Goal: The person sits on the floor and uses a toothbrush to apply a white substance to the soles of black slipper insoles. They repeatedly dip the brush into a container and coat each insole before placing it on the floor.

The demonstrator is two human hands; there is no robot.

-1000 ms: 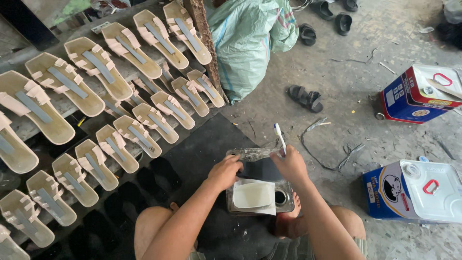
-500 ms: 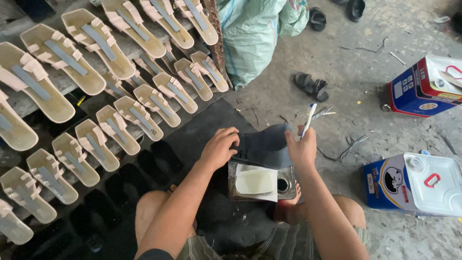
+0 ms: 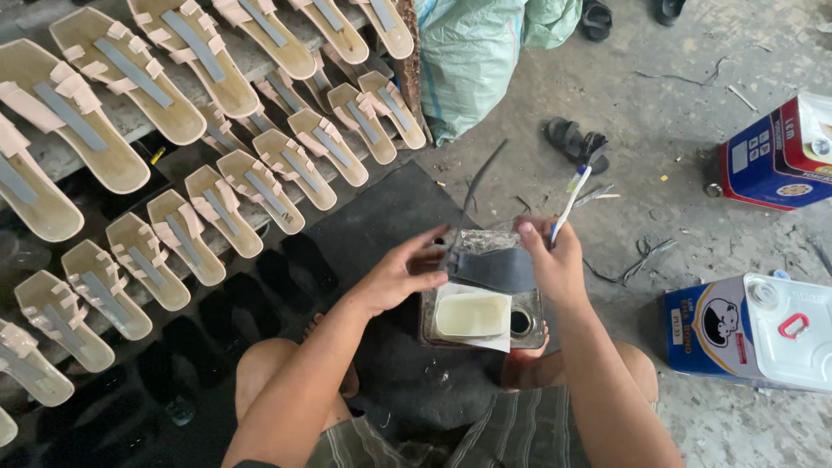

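Centre frame, over the tin [image 3: 482,321], the left hand [image 3: 400,276] pins a dark strap [image 3: 494,269] with flat open fingers; the right hand [image 3: 555,260] is closed on a brush [image 3: 572,195]. Keep the strap flat and brush evenly, probably with glue.

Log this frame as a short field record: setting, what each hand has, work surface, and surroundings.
setting: concrete workshop floor, person seated, seen from above
left hand: fingers on the edge of a dark grey strip
right hand: holds the strip's other end and a thin brush
work surface: square metal can between the knees, with a pale tray of glue on it
left side: rows of beige sandal soles with straps
right side: blue and white tin cans
far: green sack, dark sandals
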